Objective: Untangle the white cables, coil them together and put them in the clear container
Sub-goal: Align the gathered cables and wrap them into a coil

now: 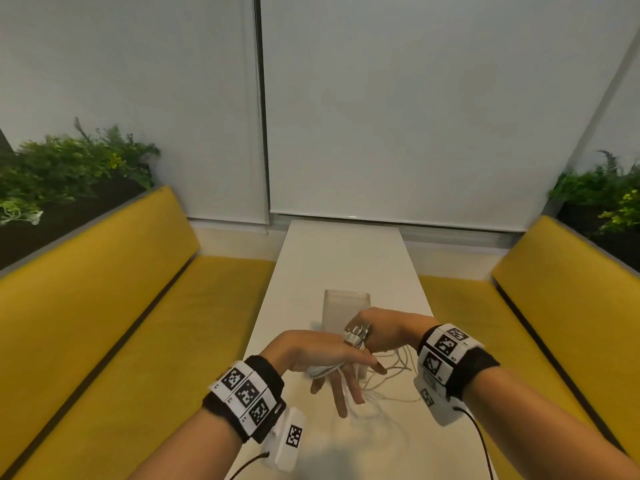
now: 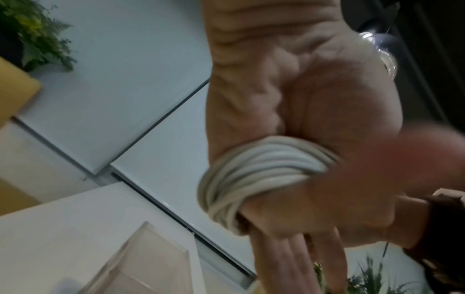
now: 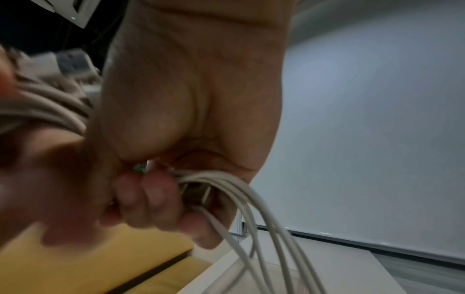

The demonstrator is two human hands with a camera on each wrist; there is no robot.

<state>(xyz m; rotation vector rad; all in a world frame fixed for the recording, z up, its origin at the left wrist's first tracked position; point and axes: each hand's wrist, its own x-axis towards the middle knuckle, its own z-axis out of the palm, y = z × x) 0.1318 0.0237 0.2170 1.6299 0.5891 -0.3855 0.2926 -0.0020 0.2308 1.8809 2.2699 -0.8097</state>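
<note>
White cables [image 2: 264, 171], wound in several turns round the palm of the left hand [image 1: 311, 355], whose fingers [image 1: 341, 393] point straight down toward the worktop [image 1: 346, 258]; this grip is spread, the thumb laid over the turns. The cable ends with their plugs [image 1: 356, 336] stand up between the two hands. The right hand [image 1: 384, 329] has its fingers [image 3: 148, 197] curled round a bunch of the same cables, a closed grip; from it loose strands [image 1: 388, 379] fall in loops onto the worktop below the right wrist. The clear container [image 1: 346, 308] stands upright on the worktop just behind the hands, apart from the cables. Yellow benches [image 1: 104, 306] flank the worktop, with plants [image 1: 69, 164] behind them.
</note>
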